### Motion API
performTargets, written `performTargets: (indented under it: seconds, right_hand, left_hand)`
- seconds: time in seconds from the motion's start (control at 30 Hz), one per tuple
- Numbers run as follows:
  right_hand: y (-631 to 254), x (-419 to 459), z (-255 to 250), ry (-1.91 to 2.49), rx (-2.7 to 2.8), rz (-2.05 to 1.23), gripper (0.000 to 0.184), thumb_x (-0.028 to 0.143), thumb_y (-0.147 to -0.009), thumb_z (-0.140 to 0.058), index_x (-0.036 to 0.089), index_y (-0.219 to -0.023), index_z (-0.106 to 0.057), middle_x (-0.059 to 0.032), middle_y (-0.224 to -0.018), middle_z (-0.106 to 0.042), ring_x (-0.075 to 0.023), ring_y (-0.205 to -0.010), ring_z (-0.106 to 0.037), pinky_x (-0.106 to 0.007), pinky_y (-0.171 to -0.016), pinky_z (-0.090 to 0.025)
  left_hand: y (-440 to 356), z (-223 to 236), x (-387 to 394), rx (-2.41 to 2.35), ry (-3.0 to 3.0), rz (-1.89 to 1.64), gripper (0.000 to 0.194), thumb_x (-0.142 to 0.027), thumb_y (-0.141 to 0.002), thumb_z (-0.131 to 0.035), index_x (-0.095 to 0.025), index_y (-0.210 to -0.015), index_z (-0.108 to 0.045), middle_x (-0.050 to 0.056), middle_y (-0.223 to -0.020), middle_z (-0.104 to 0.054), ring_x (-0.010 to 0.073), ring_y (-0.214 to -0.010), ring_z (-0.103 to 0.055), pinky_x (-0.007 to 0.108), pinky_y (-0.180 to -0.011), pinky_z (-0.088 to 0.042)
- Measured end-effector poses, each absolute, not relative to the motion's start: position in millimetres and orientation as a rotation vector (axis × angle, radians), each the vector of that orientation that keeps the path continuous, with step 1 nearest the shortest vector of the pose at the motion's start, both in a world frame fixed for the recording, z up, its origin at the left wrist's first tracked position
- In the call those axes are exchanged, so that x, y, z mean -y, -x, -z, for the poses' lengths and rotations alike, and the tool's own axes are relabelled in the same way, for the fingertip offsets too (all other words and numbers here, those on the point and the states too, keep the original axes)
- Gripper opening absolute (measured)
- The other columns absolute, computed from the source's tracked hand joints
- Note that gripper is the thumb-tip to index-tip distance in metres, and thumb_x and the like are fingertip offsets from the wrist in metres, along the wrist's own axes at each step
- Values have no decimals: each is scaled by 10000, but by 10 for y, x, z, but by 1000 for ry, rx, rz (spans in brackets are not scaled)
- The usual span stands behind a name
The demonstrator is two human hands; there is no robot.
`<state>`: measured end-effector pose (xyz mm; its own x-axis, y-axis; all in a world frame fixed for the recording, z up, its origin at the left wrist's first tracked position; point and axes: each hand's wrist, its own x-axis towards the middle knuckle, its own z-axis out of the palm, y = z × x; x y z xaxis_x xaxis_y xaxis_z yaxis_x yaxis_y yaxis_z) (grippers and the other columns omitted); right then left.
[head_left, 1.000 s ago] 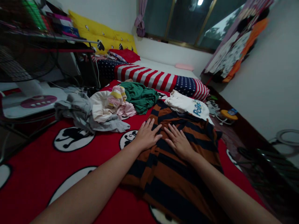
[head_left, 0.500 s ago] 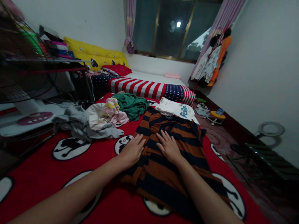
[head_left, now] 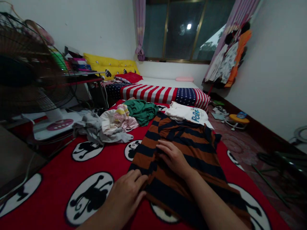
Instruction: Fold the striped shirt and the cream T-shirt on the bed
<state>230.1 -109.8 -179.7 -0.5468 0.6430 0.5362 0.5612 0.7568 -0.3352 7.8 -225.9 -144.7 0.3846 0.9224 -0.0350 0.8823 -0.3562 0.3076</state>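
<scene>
And here's the striped shirt [head_left: 189, 153], spread on the red blanket [head_left: 55, 179], white shirt [head_left: 188, 113] just beyond it! The right hand [head_left: 174, 158] lies on it, fingers loosely curved; the left hand [head_left: 130, 190] is at its near left edge, whether pinching cloth I can't tell.

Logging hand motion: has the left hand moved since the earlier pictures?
Yes, toward the camera: the left hand, earlier beside the small white circle, now lies on its near side.
</scene>
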Motion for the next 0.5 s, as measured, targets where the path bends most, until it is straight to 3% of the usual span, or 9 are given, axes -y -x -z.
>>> performTargets:
  seconds: [0.13,0.2,0.33,0.5]
  right_hand:
    - [-2209,1165,1768,768,2386,-332,284,30,-827,-475,219,-966,-635,-58,-1234,-609,-179,-1155,-538,-329,-974,-449]
    - [-2203,1175,1768,771,2380,-403,299,-17,-746,-476,208,-870,-630,-52,-1167,-638,-173,-1099,-564,-310,-943,-456]
    - [-2222,1174,1773,786,2333,-485,321,-24,-642,-486,196,-822,-637,-57,-1114,-654,-179,-1049,-579,-298,-906,-457]
    - [-2231,1139,1798,802,2232,-593,301,-21,-623,-491,188,-771,-651,-46,-1041,-674,-181,-1002,-590,-293,-891,-452]
  left_hand:
    - [-170,1412,2242,-1507,-2445,-39,335,-50,-846,-445,-246,-1043,-632,39,-1025,-639,201,-941,-626,304,-780,-507]
    - [-232,1356,2225,-1439,-2478,129,285,-66,-825,-472,-229,-974,-651,47,-1016,-653,219,-870,-654,322,-731,-517]
    - [-349,1137,2180,-1229,-2542,354,175,-158,-785,-577,-192,-925,-676,86,-981,-688,271,-801,-679,357,-681,-522]
    - [-526,822,1949,-948,-2633,373,95,-203,-773,-633,-188,-821,-713,62,-716,-701,245,-672,-675,296,-583,-479]
